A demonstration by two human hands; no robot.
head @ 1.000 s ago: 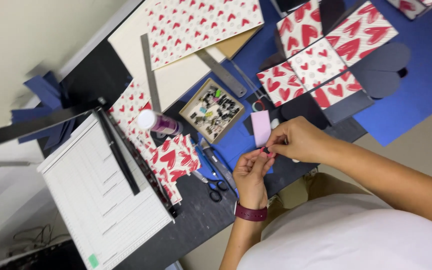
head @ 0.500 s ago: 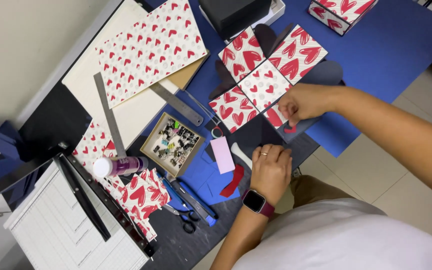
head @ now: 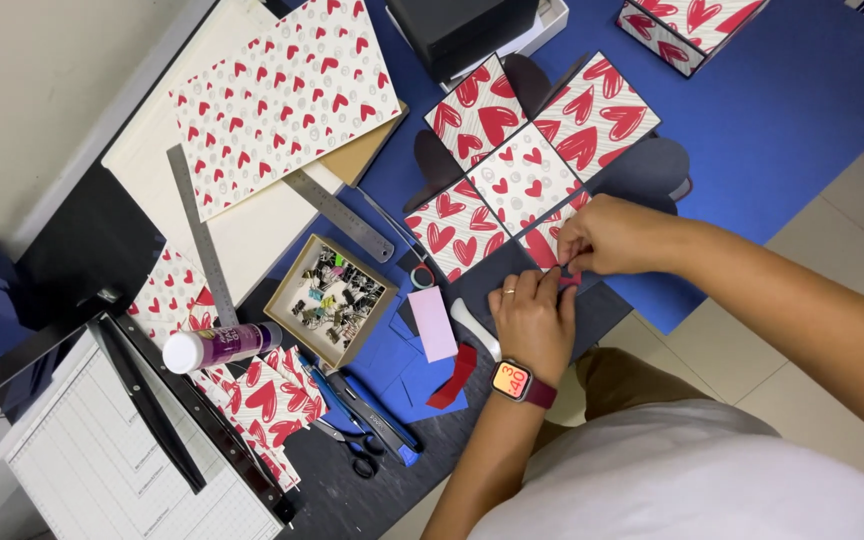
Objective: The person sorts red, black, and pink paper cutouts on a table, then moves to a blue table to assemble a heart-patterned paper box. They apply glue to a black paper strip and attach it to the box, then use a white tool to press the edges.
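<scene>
An unfolded box laid out as a cross of red-heart paper panels [head: 524, 172] lies on a large blue sheet [head: 792, 120]. My right hand [head: 614, 236] is at its near panel, fingers pinched on a small red paper piece [head: 569, 282]. My left hand [head: 532, 320], with a watch on the wrist, sits just below, its fingertips meeting the same piece over a dark flap. A pink card [head: 432, 322], a white folding tool [head: 477, 328] and a red paper scrap [head: 455, 375] lie left of my left hand.
To the left lie a tray of binder clips [head: 337, 300], a glue bottle [head: 217, 347], two metal rulers [head: 202, 235], scissors [head: 357, 455], a paper trimmer [head: 122, 450] and a heart-print sheet [head: 287, 100]. A black box [head: 462, 30] and a heart-covered box [head: 687, 25] stand at the far edge.
The pink card went from my fingers to the table. My right hand moved up to the heart box's near panel, and my left hand has followed and joined it there.
</scene>
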